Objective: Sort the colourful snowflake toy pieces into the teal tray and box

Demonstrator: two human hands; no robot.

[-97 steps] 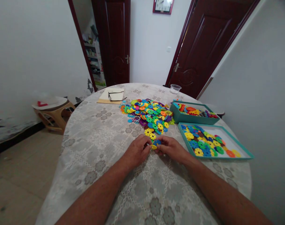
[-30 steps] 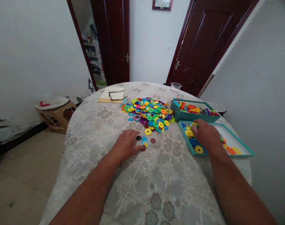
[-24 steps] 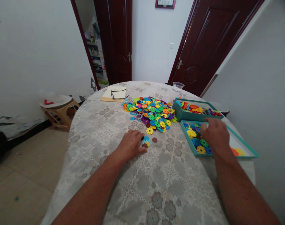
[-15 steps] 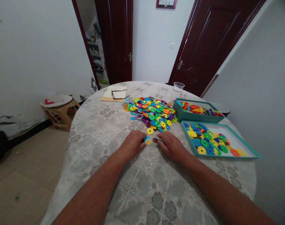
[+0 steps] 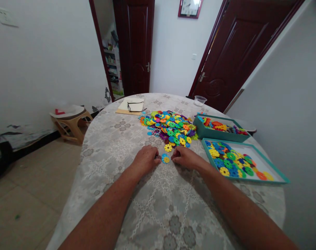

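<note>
Between my hands, a blue notched plastic disc (image 5: 163, 158) and a yellow notched disc (image 5: 167, 159) overlap near the tablecloth. My left hand (image 5: 146, 158) is closed just left of them, thumb against fingers; a small dark bit shows at its fingertips, too unclear to name. On the other side, my right hand (image 5: 185, 157) is pinched, and whatever it may hold is hidden. A single yellow disc (image 5: 168, 148) lies just beyond the hands, at the near edge of a heap of colourful notched discs (image 5: 173, 126).
To the right lie a teal box (image 5: 212, 133) of colourful pieces and a shallow teal-rimmed tray (image 5: 262, 163) with more discs. Eyeglasses (image 5: 135, 107) rest on a paper pad (image 5: 124, 106) at far left. A clear plastic bowl (image 5: 200, 100) stands at the back.
A brown disc visible at my right fingertips is now out of sight there. The right fingers have closed into a tighter pinch. The view has tilted up slightly.
</note>
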